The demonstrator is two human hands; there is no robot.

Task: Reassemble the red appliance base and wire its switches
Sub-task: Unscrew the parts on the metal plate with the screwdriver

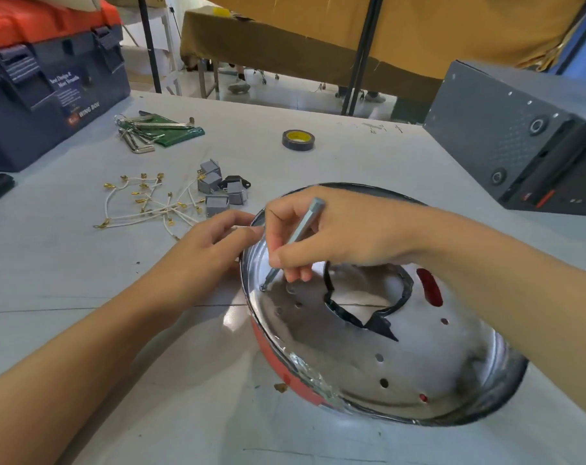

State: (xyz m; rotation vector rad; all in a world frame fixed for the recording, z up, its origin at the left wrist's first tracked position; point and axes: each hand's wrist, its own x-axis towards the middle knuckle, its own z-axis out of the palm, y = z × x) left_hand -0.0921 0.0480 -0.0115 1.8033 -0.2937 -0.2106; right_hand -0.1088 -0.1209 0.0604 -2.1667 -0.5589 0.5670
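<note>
We are pinching the screwdriver [296, 239] in our right hand [321, 236], shaft slanting toward 7 o'clock onto a screw [262, 287] at the red base's [368, 347] 10 o'clock rim; left hand [214, 243] is gripping that rim, nearer the switches [218, 189].

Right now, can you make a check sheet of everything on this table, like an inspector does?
Surface: pale grey table, a few dark marks.
Job's things: red appliance base with its shiny metal liner facing up; grey switches lie loose beside it.
Clutter: hex keys on a green pouch, tape roll, toolbox, grey metal box.
Grippers: right hand grips a screwdriver, tip at a screw in the liner; left hand holds the base's rim.
Cables: white wires with brass terminals, loose, not connected.
Surroundings: cloth-covered table behind, feet beneath it.
</note>
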